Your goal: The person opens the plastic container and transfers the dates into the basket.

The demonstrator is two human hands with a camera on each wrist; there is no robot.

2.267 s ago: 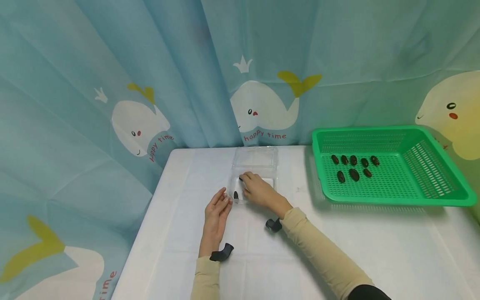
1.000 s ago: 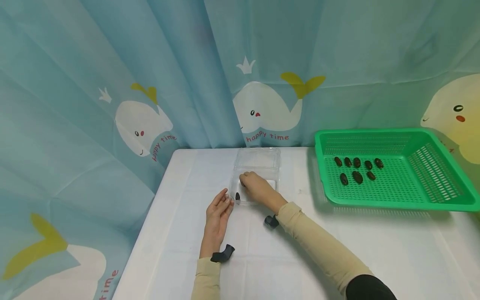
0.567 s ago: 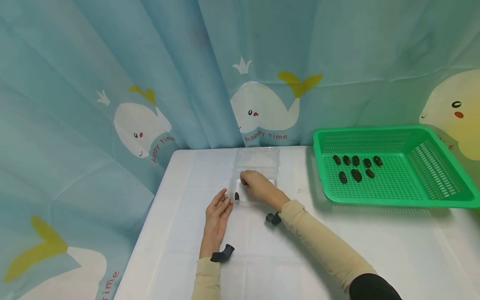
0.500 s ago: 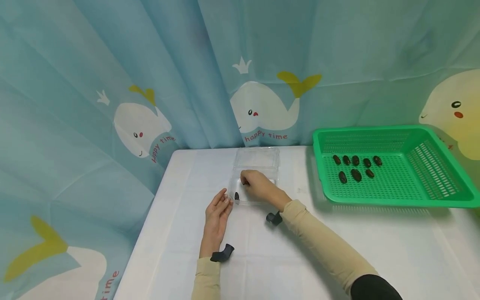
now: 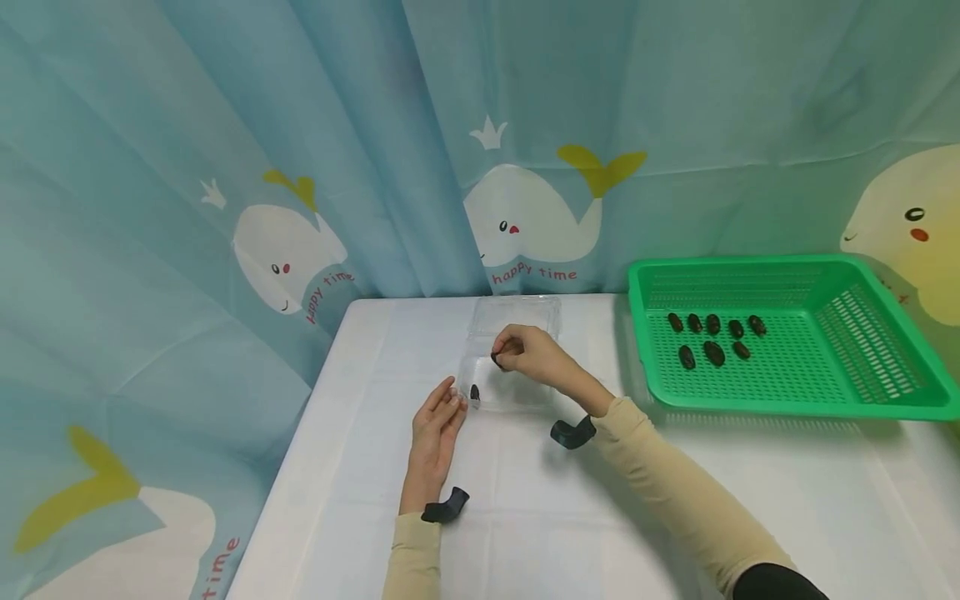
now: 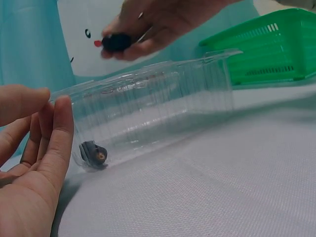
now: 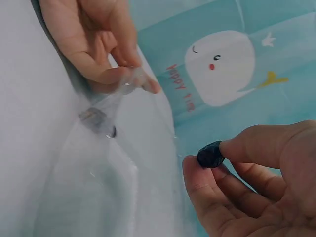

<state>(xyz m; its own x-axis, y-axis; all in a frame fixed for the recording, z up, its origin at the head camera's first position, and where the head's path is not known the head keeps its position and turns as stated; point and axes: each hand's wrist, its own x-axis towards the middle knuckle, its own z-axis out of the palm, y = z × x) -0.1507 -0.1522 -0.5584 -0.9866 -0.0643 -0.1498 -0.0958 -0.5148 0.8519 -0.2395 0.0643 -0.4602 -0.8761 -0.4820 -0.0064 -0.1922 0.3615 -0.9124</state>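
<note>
A clear plastic box (image 5: 517, 407) with its lid (image 5: 517, 312) folded back lies on the white table. My left hand (image 5: 433, 433) pinches the rim at the box's near left corner, thumb on the inner side in the left wrist view. One dark wrinkled date (image 6: 93, 154) lies inside at that corner. Above the box, my right hand (image 5: 540, 358) holds another dark date (image 7: 211, 154) between thumb and fingertips, clear of the box floor.
To the right stands a green basket (image 5: 885, 408) with several dark dates (image 5: 714, 353) in two rows on its floor. A blue curtain (image 5: 390, 167) with whale prints hangs behind the table (image 5: 540, 517).
My right hand, earlier low in the box, has risen and shifted right, with a date now showing in its fingertips. The left hand stays at the box corner.
</note>
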